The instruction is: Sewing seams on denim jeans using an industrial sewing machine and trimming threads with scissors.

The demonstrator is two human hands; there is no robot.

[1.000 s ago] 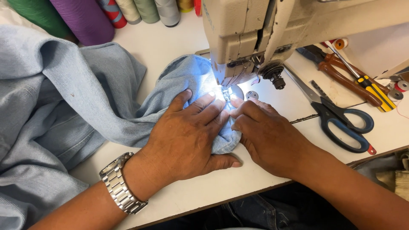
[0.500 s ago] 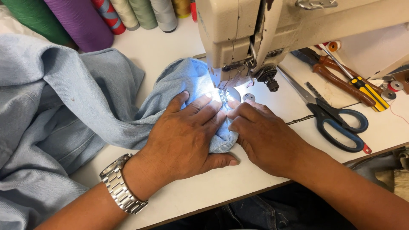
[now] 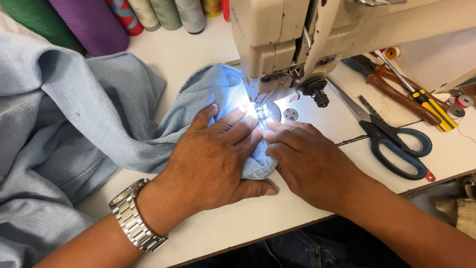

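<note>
White table (image 3: 198, 69), hands (image 3: 258, 154) flat on denim (image 3: 99, 119)

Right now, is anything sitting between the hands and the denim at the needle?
Nothing visible. The left hand lies flat on the light blue denim, and the right hand rests at its edge beside the presser foot.

Bright, even light. Lamp under sewing machine (image 3: 307, 44) blows out denim (image 3: 99, 114) beneath it; soft shadows under my hands, sharp focus, no blur.
</note>
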